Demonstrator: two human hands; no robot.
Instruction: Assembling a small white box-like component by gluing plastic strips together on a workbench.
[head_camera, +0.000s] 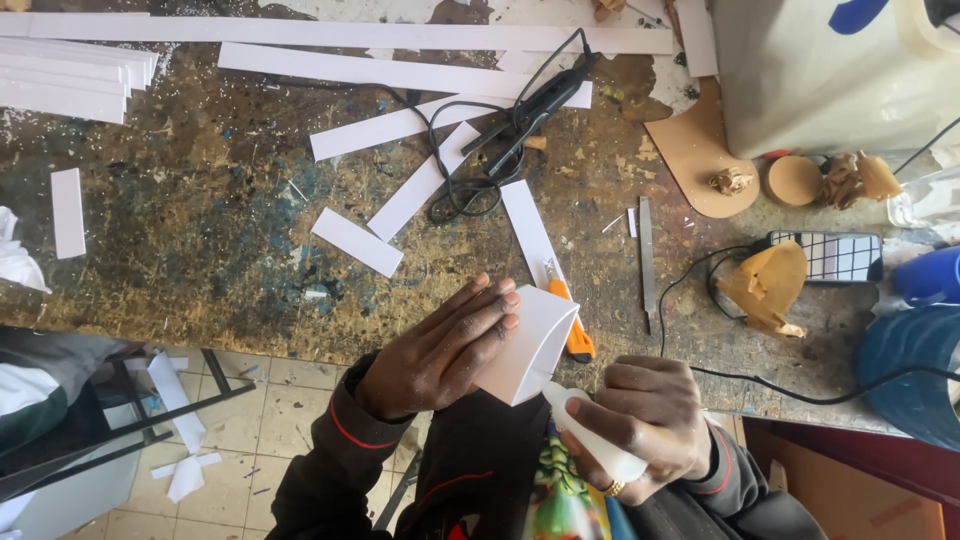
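1. The white card piece (527, 345), bent into a curved, open shape, was held up just over the near edge of the counter (230, 230), above my lap.
2. My left hand (440, 355) had hold of it, fingers laid flat and close together along its left face, the thumb hidden behind, so the grip was closed on the card.
3. My right hand (650, 415) was wrapped tight round a white glue bottle (592, 435), its nozzle tip touching the lower corner of the card piece. A gold ring showed on one finger.
4. Just behind the card lay an orange utility knife (572, 325) on the counter, partly hidden by the card.
5. A long white strip (530, 232) ran away from the knife, and more white strips (400, 125) lay scattered further up the stained surface, with a stack (70, 75) at the far left.
6. A black glue gun (535, 105) with its coiled cord sat among the strips near the middle.
7. To the right I saw a metal file (647, 262), brown cutouts (700, 150), a phone (835, 255) and a blue thing (915, 375) at the edge.
8. Paper scraps (180, 440) lay on the tiled floor below the counter's left side.
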